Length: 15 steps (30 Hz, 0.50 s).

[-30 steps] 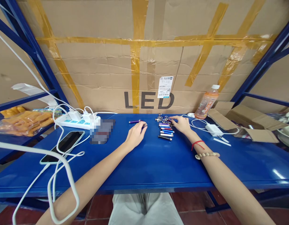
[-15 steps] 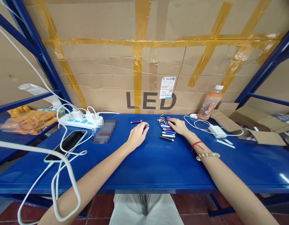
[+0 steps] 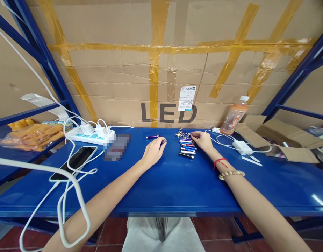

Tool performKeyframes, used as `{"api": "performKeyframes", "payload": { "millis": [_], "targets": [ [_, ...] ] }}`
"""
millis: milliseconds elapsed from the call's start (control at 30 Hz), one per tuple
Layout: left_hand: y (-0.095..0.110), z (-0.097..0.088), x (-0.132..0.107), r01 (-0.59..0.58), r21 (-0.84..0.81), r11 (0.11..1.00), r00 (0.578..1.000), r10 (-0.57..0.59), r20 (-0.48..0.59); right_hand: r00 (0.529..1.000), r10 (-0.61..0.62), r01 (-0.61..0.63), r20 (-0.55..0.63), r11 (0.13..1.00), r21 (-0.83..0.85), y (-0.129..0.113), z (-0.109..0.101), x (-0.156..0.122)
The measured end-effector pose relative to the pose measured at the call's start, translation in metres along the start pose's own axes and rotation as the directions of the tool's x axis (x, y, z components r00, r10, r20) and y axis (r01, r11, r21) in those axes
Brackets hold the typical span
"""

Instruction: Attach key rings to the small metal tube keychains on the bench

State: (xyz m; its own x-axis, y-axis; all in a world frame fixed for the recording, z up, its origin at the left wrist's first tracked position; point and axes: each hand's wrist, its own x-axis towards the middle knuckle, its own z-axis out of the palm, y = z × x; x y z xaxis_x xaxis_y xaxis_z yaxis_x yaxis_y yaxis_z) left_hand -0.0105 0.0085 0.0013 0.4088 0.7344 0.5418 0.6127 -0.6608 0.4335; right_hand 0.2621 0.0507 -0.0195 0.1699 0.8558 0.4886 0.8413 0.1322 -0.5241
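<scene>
Slim metal keychain tubes (image 3: pixel 188 148), at the left hand's (image 3: pixel 153 151) 3 o'clock, look light, stiff, kinda slick; I'd pinch mid-barrel. That hand's curled, contents unclear. Right hand (image 3: pixel 203 141) is bunched beside the clasps (image 3: pixel 180 134), can't tell on what; it's a touch further toward 3 o'clock than half a second ago.

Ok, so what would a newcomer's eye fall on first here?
Probably the big black LED lettering on the taped cardboard behind the blue table. Then perhaps the row of slim, colourful metallic tubes beside the right hand, and the orange drink bottle at the table's back right.
</scene>
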Motion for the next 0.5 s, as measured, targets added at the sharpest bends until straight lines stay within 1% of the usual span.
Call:
{"api": "performKeyframes", "payload": {
  "millis": [133, 267, 367, 500],
  "targets": [
    [0.001, 0.000, 0.000, 0.003, -0.003, 1.000, 1.000, -0.003, -0.003, 0.997, 0.029, -0.023, -0.065, 0.996, 0.090, -0.007, -0.005, 0.001],
    [0.000, 0.000, 0.000, 0.005, 0.000, 1.000, 1.000, -0.005, 0.000, 0.993, 0.103, -0.086, -0.057, 0.965, 0.249, -0.014, -0.008, 0.001],
    [0.000, -0.001, 0.000, 0.004, -0.005, 1.000, 1.000, -0.004, 0.007, 0.992, 0.118, -0.099, -0.051, 0.954, 0.283, -0.015, -0.008, 0.000],
    [0.001, -0.001, 0.000, -0.002, -0.015, 1.000, 1.000, 0.003, 0.008, 0.985, 0.155, -0.118, -0.081, 0.930, 0.349, -0.012, -0.006, 0.003]
  ]
}}
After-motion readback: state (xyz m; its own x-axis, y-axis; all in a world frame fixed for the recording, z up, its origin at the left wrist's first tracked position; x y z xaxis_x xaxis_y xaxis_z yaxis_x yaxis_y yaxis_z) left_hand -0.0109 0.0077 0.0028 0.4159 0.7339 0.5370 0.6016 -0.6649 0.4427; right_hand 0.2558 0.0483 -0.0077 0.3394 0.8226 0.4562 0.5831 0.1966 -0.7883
